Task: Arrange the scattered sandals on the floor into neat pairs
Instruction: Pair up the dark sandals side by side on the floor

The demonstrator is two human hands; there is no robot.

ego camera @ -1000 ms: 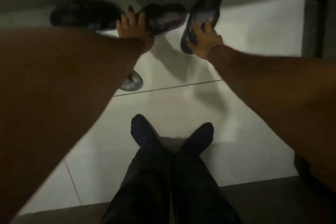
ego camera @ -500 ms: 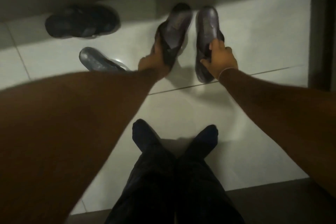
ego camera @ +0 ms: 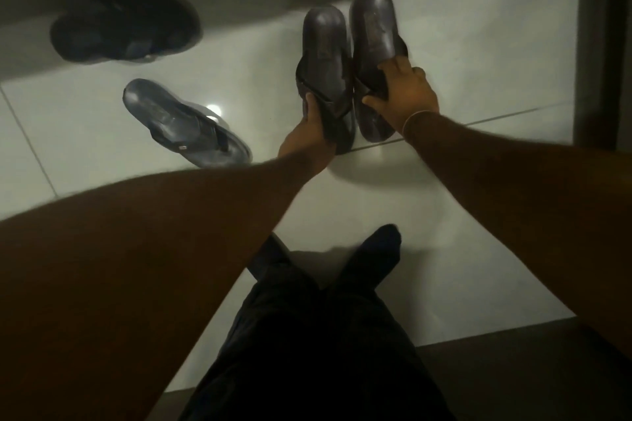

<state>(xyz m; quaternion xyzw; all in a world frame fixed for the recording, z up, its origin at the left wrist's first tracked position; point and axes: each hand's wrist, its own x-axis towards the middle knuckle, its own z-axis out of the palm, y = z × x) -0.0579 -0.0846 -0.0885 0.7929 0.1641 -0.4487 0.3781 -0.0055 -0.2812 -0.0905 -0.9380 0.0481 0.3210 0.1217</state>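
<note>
The person sits low on the pale glossy tiled floor (ego camera: 461,55), legs in dark trousers (ego camera: 307,335) stretched forward with dark-socked feet (ego camera: 376,249) crossed at the ankles. Both bare arms reach out ahead.

The left hand (ego camera: 307,137) is wrapped around the strap end of a dark brown, smooth, thong-style sandal (ego camera: 325,44), thumb lying on top of the sole. The right hand (ego camera: 407,96), with a thin bangle (ego camera: 415,116) at the wrist, is closed over the strap of a second dark brown sandal of the same make (ego camera: 372,27). These two lie side by side and parallel, touching or nearly so along their inner edges, long ends pointing away from the person; the right-hand one sits slightly farther forward.

Taking that brown pair as the mark: to its left, apart from it, a grey thong sandal (ego camera: 184,123) lies alone at a slant, just beyond the left forearm. Farther left and farther from the person, near the shadowed edge of the floor, sits a black broad-strapped sandal (ego camera: 126,27), blurred; I cannot tell whether it is one or two stacked. To the pair's right stands a dark upright frame (ego camera: 595,44).
</note>
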